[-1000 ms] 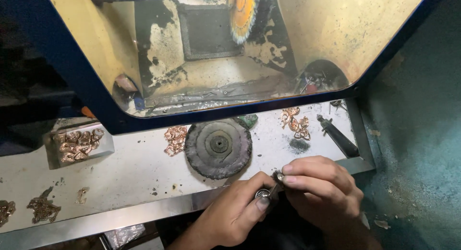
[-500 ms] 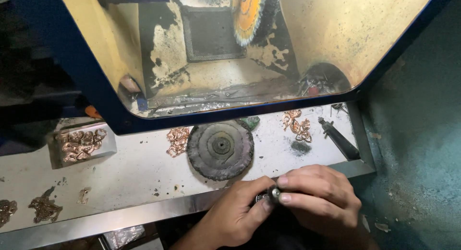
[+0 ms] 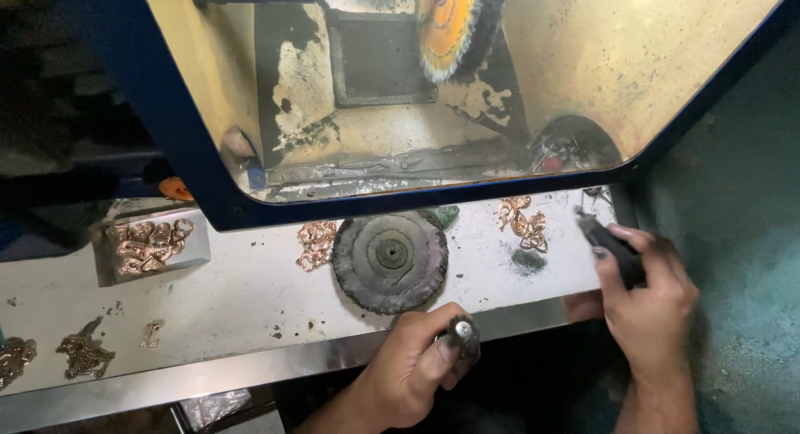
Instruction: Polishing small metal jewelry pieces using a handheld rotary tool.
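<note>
Two hands in view at the near edge of the bench. My left hand (image 3: pixel 412 363) is curled shut around a small dark cylindrical metal bit with a pale tip (image 3: pixel 462 332), thumb and forefinger pinching it just off the near lip of the grimy white metal work shelf (image 3: pixel 250 313). My right hand (image 3: pixel 646 305) is at the right end of the shelf, fingers wrapped around a dark slim hand tool (image 3: pixel 612 246) whose far end points up and left; I can't make out its tip.

Handling judgement: the bit looks stiff, light and short, likely slick with polishing residue, so a pinch around its dark middle seems the safest hold, not the tip. The slim tool reads rigid; the grip sits on its thicker near part.

Around them: a round dark grey fabric buffing wheel (image 3: pixel 390 261) lies flat on the shelf, just beyond the left hand. Left of it, touching or nearly so, a small heap of copper-coloured ornate metal pieces (image 3: pixel 315 242). Another heap of the same (image 3: pixel 522 224) lies right of the wheel, near the right hand, with a dark smudge of dust (image 3: pixel 528 261) just nearer than it. Far left, a shallow grey tray holding more copper pieces (image 3: pixel 150 244); loose ones at the near left corner (image 3: pixel 82 355).

Beyond the shelf, a blue-framed, yellow-stained polishing hood (image 3: pixel 171 134) with an orange-centred bristle wheel (image 3: pixel 454 25) mounted on a spindle at the top.
</note>
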